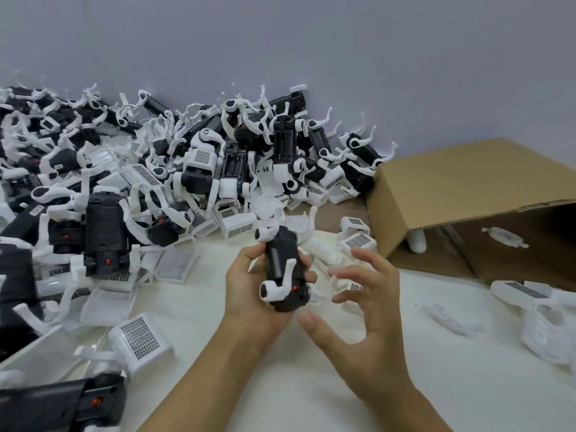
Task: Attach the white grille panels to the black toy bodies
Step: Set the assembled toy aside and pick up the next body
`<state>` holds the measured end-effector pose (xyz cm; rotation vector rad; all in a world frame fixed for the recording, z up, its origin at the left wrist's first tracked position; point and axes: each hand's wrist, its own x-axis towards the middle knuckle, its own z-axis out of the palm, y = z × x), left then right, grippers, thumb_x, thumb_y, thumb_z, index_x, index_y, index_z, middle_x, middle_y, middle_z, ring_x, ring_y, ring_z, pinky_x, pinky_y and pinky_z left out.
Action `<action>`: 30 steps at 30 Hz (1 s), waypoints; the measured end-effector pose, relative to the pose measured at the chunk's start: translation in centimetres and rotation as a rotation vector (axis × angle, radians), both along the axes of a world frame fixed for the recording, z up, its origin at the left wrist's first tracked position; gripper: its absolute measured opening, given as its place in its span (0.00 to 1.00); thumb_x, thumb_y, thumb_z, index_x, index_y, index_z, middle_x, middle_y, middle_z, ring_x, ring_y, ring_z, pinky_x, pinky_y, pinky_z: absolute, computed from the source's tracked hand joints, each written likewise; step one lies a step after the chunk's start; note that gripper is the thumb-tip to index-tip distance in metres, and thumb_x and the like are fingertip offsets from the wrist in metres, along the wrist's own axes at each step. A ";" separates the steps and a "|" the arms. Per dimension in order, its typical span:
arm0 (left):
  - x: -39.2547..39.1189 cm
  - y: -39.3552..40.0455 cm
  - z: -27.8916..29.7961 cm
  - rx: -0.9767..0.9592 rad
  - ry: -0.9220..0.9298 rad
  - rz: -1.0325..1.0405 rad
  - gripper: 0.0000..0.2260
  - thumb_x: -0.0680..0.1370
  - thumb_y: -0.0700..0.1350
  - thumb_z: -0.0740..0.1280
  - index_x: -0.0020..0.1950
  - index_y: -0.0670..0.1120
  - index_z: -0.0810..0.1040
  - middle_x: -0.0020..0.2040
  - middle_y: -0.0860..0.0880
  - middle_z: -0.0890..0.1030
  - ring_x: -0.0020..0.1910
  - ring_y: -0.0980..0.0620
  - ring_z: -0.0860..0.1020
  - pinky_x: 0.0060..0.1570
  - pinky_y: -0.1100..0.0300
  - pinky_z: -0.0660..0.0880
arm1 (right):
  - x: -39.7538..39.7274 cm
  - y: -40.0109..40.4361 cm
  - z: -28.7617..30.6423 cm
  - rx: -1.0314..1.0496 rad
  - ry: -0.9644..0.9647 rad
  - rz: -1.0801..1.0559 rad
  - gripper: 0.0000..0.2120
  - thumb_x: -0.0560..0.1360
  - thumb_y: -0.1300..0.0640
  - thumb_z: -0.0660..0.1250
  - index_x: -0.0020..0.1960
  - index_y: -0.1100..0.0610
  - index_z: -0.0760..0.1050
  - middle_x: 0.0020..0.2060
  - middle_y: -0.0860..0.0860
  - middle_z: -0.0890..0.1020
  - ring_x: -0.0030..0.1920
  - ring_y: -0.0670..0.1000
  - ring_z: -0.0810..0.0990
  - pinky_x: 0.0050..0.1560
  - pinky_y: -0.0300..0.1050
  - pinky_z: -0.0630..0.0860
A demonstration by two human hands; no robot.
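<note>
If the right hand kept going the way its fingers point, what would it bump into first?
Probably the black toy body that the left hand grips. The right hand is open, with its fingers reaching left toward it, though the depth between them is hard to judge.

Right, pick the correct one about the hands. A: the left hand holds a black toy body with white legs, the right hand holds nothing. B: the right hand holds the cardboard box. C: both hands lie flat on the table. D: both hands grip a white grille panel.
A: the left hand grips the black toy body with white legs, while the right hand hovers beside it with spread fingers, holding nothing.
</note>
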<state>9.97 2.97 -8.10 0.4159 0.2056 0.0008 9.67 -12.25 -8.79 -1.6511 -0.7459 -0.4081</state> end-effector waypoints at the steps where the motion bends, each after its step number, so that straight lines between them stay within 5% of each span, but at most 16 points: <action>1: 0.1 -0.3 -0.1 -0.020 -0.019 -0.006 0.17 0.73 0.49 0.66 0.50 0.37 0.84 0.42 0.38 0.80 0.36 0.43 0.79 0.42 0.55 0.73 | 0.0 0.0 -0.1 0.004 0.007 0.012 0.32 0.65 0.32 0.76 0.63 0.42 0.70 0.71 0.47 0.66 0.67 0.57 0.75 0.53 0.48 0.79; 4: 0.2 -0.8 -0.3 -0.070 -0.089 -0.066 0.19 0.80 0.50 0.62 0.54 0.37 0.85 0.50 0.40 0.83 0.45 0.45 0.83 0.47 0.54 0.78 | 0.3 -0.1 -0.4 -0.086 0.007 0.032 0.38 0.59 0.37 0.81 0.64 0.43 0.70 0.73 0.48 0.65 0.72 0.52 0.70 0.61 0.40 0.74; 7: 0.0 -1.0 -0.3 0.002 -0.097 -0.159 0.23 0.83 0.55 0.60 0.59 0.39 0.84 0.51 0.43 0.84 0.43 0.48 0.83 0.44 0.56 0.82 | 0.7 0.2 -0.7 -0.171 -0.055 0.051 0.21 0.63 0.51 0.81 0.54 0.41 0.81 0.69 0.48 0.69 0.72 0.46 0.69 0.66 0.30 0.65; 10: -0.1 -1.1 -0.2 0.059 -0.086 -0.159 0.23 0.83 0.56 0.59 0.60 0.40 0.84 0.49 0.43 0.83 0.40 0.48 0.81 0.45 0.57 0.80 | 1.0 0.3 -0.9 -0.148 -0.094 -0.022 0.17 0.66 0.58 0.79 0.51 0.44 0.82 0.64 0.51 0.72 0.69 0.44 0.71 0.63 0.29 0.66; 19: 0.1 -1.3 -0.4 0.107 -0.053 -0.101 0.24 0.82 0.56 0.62 0.70 0.41 0.77 0.48 0.42 0.81 0.39 0.46 0.80 0.43 0.55 0.81 | 0.7 0.3 -0.7 -0.092 -0.008 -0.011 0.11 0.66 0.58 0.78 0.42 0.44 0.82 0.65 0.52 0.72 0.67 0.48 0.74 0.66 0.36 0.68; 30: 0.2 -1.1 -0.5 0.131 -0.111 -0.142 0.23 0.81 0.58 0.60 0.57 0.42 0.86 0.48 0.45 0.84 0.42 0.51 0.83 0.46 0.58 0.81 | 0.7 0.1 -0.6 -0.155 0.001 -0.063 0.24 0.66 0.51 0.81 0.59 0.38 0.80 0.76 0.49 0.62 0.74 0.48 0.65 0.67 0.30 0.64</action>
